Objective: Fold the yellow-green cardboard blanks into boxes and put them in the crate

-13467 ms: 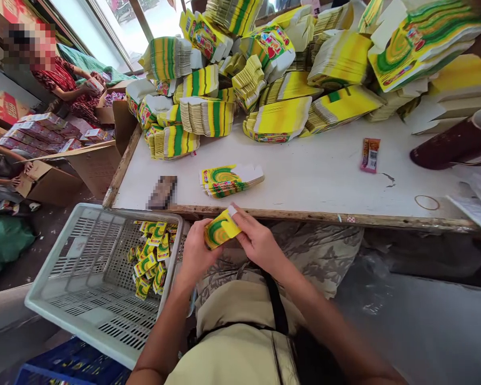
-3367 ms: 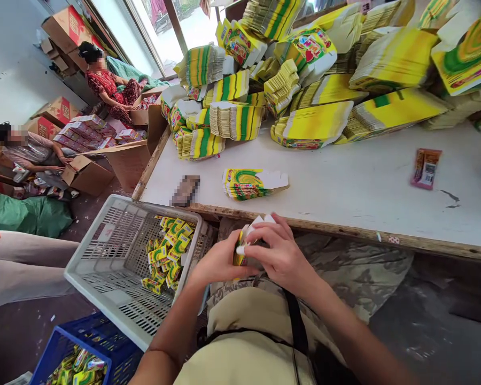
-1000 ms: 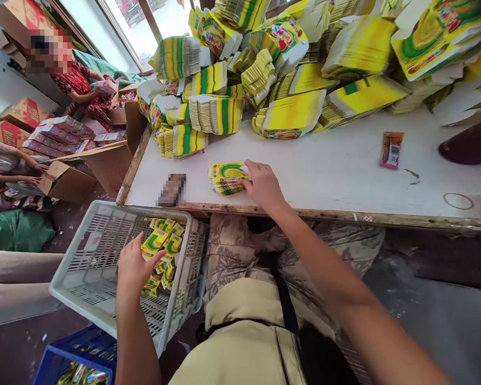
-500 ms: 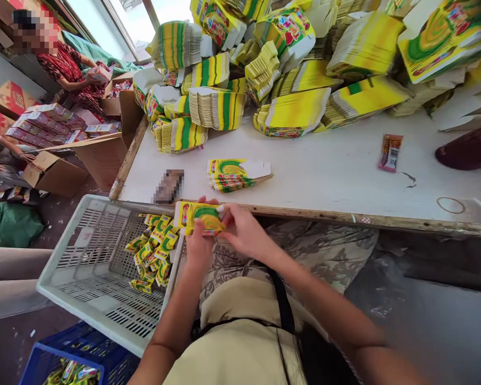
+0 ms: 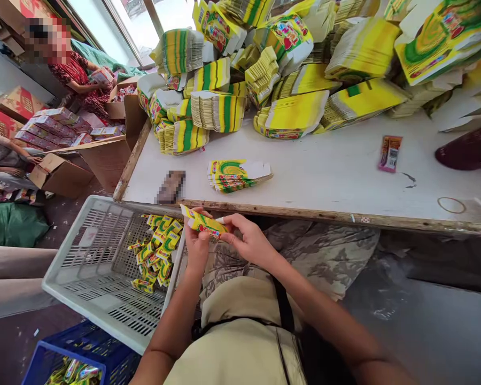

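A small yellow and green printed carton (image 5: 205,223) is between my hands, just off the table's front edge. It stands partly opened out, with a flap up at its left end. My left hand (image 5: 197,247) is closed around its left part, thumb on the near side. The fingers of my right hand (image 5: 242,235) pinch its right end. Beyond them on the table lies a small fanned stack of flat cartons (image 5: 232,175). To the left, a pale plastic crate (image 5: 84,262) holds several folded cartons (image 5: 158,251) in its right part.
Large bundles of flat yellow cartons (image 5: 294,112) are heaped along the back of the white table (image 5: 324,176). A wrapped snack packet (image 5: 390,153) and a rubber band (image 5: 451,205) lie at right. A blue crate (image 5: 116,355) stands lower left. Another person (image 5: 82,80) handles boxes at upper left.
The carton has turned from lying flat, printed face up, to an opened-out shape with its side showing. My right hand has shifted slightly right at its end.
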### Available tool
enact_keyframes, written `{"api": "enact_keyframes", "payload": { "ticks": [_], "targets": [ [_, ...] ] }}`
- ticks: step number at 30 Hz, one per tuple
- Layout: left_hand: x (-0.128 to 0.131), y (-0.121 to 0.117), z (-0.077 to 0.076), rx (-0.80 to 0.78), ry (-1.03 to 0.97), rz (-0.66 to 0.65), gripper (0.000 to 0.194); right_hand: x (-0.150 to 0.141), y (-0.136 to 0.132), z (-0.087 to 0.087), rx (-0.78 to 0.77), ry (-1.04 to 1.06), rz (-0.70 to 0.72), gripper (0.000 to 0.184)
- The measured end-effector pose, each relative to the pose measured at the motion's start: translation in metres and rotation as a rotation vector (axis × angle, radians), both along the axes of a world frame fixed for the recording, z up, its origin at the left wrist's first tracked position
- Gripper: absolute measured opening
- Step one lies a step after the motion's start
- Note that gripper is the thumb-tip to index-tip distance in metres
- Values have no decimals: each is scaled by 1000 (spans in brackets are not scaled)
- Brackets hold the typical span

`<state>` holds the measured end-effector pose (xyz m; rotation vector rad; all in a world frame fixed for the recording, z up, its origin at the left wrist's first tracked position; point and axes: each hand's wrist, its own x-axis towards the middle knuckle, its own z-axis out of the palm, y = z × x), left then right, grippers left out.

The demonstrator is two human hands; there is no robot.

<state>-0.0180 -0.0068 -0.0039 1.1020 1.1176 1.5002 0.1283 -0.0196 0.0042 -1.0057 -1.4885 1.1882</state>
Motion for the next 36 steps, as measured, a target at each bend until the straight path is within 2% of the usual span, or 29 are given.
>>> {"api": "enact_keyframes", "payload": {
  "ticks": [3, 5, 6, 9, 11, 12, 15, 16, 19, 21, 22, 23, 24, 26, 27, 29, 32, 34, 36],
  "targets": [
    [1, 1, 0, 13, 71, 135, 51, -6, -4, -2, -54, 69, 111, 17],
    [3, 3, 0, -18, 125, 217, 45, -12, -5, -5, -83, 75, 58, 9],
    [4, 5, -1, -36, 147, 231, 41, -13, -3, -7, -88, 58, 6, 12],
    [0, 7, -3, -94, 130, 186, 34, -5, 4, -9, -42, -38, -98, 18],
    [-8, 9, 0, -152, 77, 96, 39, 9, 10, -7, 36, -100, -109, 16],
    [-12, 10, 4, -189, 47, 17, 48, 17, 12, -5, 87, -135, -116, 14],
    [-29, 14, 26, -253, 3, -249, 88, 37, 12, 1, 265, -310, -158, 17],
    [-34, 14, 34, -244, 40, -325, 95, 41, 11, 3, 321, -381, -166, 20],
    [-39, 10, 51, -177, 370, -514, 99, 42, 4, 6, 454, -517, -106, 29],
    [-34, 4, 50, -147, 634, -609, 103, 37, -1, 5, 507, -504, -54, 29],
    [-29, 1, 46, -142, 733, -618, 98, 34, -4, 4, 513, -470, -69, 26],
    [-24, -2, 40, -138, 809, -602, 90, 30, -7, 2, 491, -420, -124, 26],
    [-19, -5, 34, -131, 864, -567, 80, 26, -8, -1, 434, -350, -212, 35],
    [-10, -10, 22, -97, 930, -481, 71, 20, -10, -7, 235, -155, -375, 59],
    [-8, -12, 17, -60, 950, -453, 71, 16, -10, -10, 107, -37, -395, 66],
    [-4, -14, 10, 43, 966, -439, 75, 11, -9, -14, -159, 198, -272, 66],
    [-3, -15, 4, 200, 964, -460, 80, 5, -5, -17, -436, 430, 44, 61],
    [-3, -14, 2, 268, 961, -447, 78, 4, -2, -18, -505, 486, 137, 62],
    [-4, -14, 0, 291, 968, -421, 68, 4, 0, -21, -500, 491, 125, 68]
  ]
}}
